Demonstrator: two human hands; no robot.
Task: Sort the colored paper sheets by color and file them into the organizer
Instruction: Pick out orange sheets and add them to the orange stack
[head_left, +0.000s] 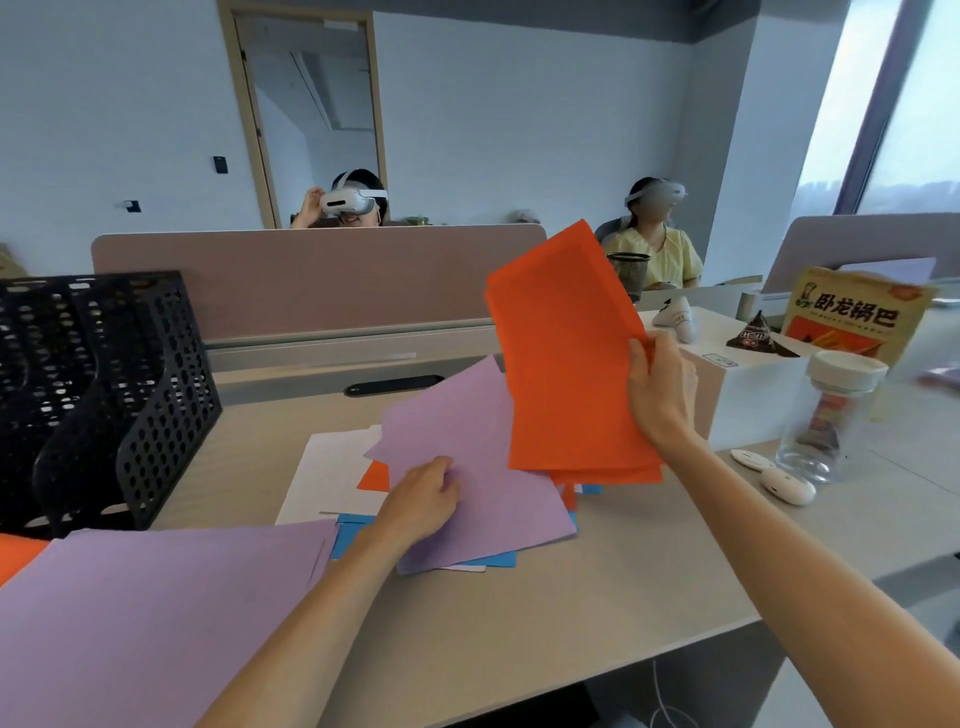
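My right hand (661, 387) grips a small stack of orange sheets (563, 358) by its right edge and holds it upright above the desk. My left hand (423, 496) holds the left edge of a purple sheet (483, 473) lying on top of a mixed pile of white (332, 473), orange and blue sheets (349, 532). A separate stack of purple sheets (150, 618) lies at the near left, with an orange sheet (18, 558) showing beside it. The black perforated organizer (98, 395) stands at the left of the desk.
A clear jar with a white lid (826, 415), two white oval objects (787, 486) and a yellow snack bag (852, 317) sit at the right. A white box (737, 384) stands behind my right hand. A desk divider (311, 280) runs across the back; two people sit beyond it.
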